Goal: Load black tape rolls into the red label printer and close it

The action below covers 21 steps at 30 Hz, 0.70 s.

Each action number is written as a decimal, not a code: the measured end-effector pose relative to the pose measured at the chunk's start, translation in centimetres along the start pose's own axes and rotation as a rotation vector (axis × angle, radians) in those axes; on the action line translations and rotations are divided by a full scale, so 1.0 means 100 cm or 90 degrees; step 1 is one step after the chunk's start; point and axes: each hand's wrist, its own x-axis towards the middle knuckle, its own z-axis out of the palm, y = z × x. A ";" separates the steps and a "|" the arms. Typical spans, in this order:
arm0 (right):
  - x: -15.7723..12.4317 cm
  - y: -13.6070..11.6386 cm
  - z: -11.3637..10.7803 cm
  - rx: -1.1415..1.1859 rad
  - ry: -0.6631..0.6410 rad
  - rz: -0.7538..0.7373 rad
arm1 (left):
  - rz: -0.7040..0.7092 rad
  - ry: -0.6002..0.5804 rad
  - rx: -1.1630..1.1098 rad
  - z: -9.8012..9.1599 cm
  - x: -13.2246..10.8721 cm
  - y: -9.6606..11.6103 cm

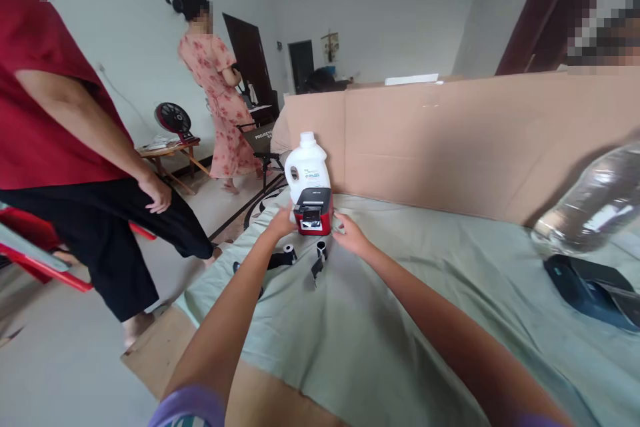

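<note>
A small red and black label printer (pixel 314 213) stands upright on the pale green cloth, a printed label showing at its front. My left hand (pixel 283 223) is against the printer's left side, its fingertips partly hidden. At the right side, my right hand (pixel 350 233) has its thumb and fingers curved against the casing. Directly behind the printer rises a white jug-shaped bottle (pixel 311 168) with a handle and cap. Two small dark rolls lie in front: the left roll (pixel 289 253) and the right roll (pixel 321 251), with a loose dark strip trailing from it.
A tall cardboard sheet (pixel 420 147) walls off the back of the cloth-covered table (pixel 390 320). On the right are a plastic-wrapped bundle (pixel 590 203) and a dark blue device (pixel 590 287). A person in red (pixel 65 100) stands close at left; another person (pixel 217 100) is farther back.
</note>
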 end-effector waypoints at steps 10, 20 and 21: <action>-0.237 0.058 -0.227 -0.247 0.193 0.042 | 0.317 -0.194 0.197 0.120 -0.164 0.117; -0.320 0.043 -0.346 -0.571 0.736 0.163 | 0.372 -0.345 0.295 0.195 -0.217 0.159; -0.321 0.044 -0.352 -0.572 0.755 0.211 | 0.374 -0.352 0.294 0.194 -0.219 0.159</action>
